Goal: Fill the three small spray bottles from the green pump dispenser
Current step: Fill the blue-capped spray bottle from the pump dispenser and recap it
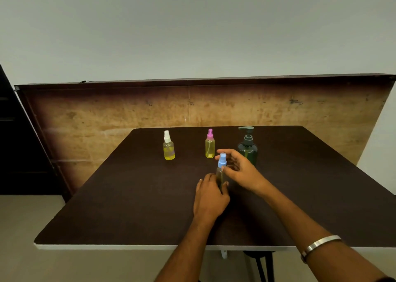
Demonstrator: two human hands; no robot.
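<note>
A small spray bottle with a blue cap (222, 160) stands upright at the middle of the dark table (128, 196). My left hand (211, 198) grips its clear body from the near side. My right hand (240, 169) is at the blue cap, thumb and fingers touching it. Behind stand a white-capped spray bottle (168, 147) with yellow liquid in its lower half and a pink-capped spray bottle (210, 144) with yellow liquid. The dark green pump dispenser (248, 145) stands upright at the back right, just beyond my right hand.
A large wooden board (107, 114) leans upright against the wall behind the table. The table's white front edge (128, 247) runs across the lower view, with black legs below it. A metal bangle (319, 244) is on my right wrist.
</note>
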